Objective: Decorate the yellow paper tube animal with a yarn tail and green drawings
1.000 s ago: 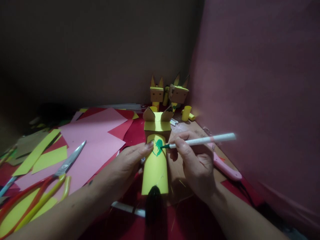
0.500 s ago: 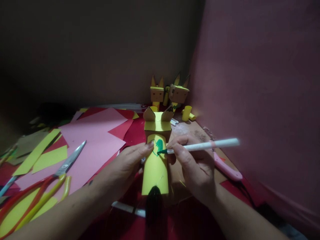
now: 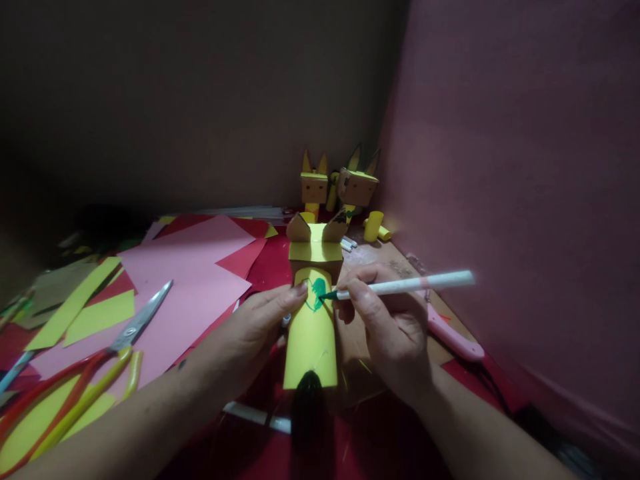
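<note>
A yellow paper-tube figure (image 3: 311, 347) lies in front of me, its boxy cardboard head (image 3: 316, 251) with two ears pointing away. My left hand (image 3: 267, 313) grips the tube from its left side, thumb resting beside a green heart (image 3: 316, 292) drawn on the paper. The heart is partly filled in, mostly on its right half. Pinched in my right hand (image 3: 383, 313) is a white felt-tip pen (image 3: 415, 283) whose green tip touches the heart's right side. A dark rounded thing (image 3: 309, 400) sticks out at the tube's near end.
Scissors (image 3: 125, 340) with red and yellow handles lie at left on pink paper sheets (image 3: 190, 287). Two more box-headed figures (image 3: 314, 189) stand at the back, near small yellow tubes (image 3: 373, 227). A pink-handled tool (image 3: 455, 337) lies right, beside the pink wall (image 3: 525, 200).
The pen tip has shifted slightly up and right along the heart, and the green fill reaches a little further down. My left hand and the figure stay put.
</note>
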Demonstrator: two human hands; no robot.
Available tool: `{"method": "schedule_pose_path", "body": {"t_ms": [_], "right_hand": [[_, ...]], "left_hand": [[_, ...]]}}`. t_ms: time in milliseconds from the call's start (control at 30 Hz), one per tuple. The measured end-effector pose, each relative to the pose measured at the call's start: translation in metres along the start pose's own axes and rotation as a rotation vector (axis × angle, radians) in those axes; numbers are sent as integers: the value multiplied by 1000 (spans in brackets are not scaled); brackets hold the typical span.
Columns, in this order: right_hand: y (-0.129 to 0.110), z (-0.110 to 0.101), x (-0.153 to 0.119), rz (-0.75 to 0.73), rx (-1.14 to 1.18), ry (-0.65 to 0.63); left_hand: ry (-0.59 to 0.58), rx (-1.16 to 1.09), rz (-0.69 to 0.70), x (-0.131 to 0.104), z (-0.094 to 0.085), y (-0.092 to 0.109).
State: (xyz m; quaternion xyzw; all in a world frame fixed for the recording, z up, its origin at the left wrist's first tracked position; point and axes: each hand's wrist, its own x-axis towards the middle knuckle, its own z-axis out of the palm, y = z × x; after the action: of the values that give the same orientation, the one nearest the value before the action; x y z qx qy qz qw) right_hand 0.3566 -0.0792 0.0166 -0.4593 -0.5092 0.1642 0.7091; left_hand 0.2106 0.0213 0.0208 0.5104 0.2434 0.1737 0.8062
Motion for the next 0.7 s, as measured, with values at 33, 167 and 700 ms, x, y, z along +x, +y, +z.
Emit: {"method": "schedule_pose_path", "body": {"t_ms": [33, 167, 700], "right_hand": [[1, 0, -1, -3, 23, -11], [3, 0, -2, -7, 95, -27], [4, 0, -5, -35, 44, -32]], "left_hand": [[7, 5, 2, 0, 0, 0], [3, -5, -8, 0, -1, -1], [-7, 19, 19, 0, -1, 0]]}}
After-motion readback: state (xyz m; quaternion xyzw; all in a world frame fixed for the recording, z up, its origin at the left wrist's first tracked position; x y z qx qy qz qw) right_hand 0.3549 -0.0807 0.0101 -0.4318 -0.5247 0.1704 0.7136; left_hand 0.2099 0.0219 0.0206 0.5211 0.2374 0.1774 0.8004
